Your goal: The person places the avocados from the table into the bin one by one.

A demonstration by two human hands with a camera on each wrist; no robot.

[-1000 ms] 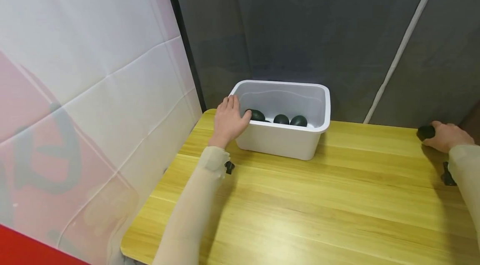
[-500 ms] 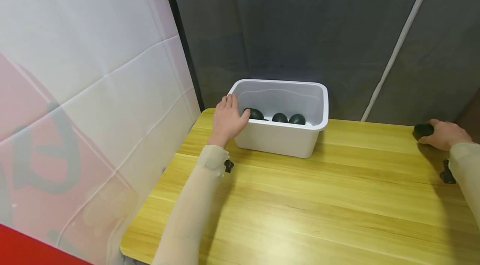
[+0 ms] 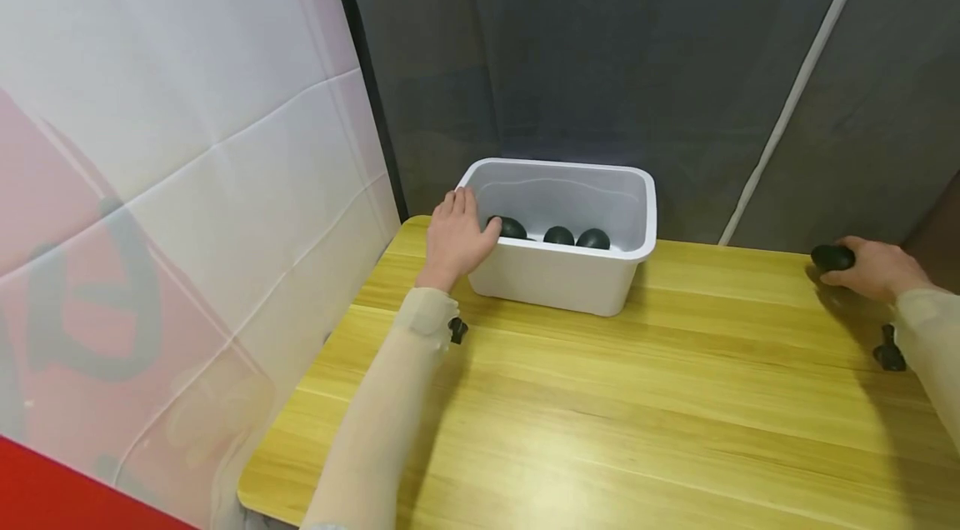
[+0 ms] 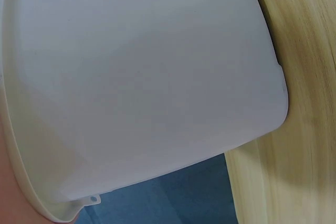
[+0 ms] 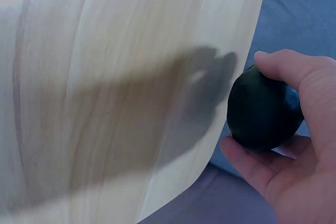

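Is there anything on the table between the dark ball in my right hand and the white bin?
Nothing visible. The right hand grips the dark ball at the table's far right edge, and only bare wooden tabletop lies between it and the white bin, whose top is open.

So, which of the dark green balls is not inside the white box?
The ball held by the right hand at the table's far right; the other three lie inside the white box.
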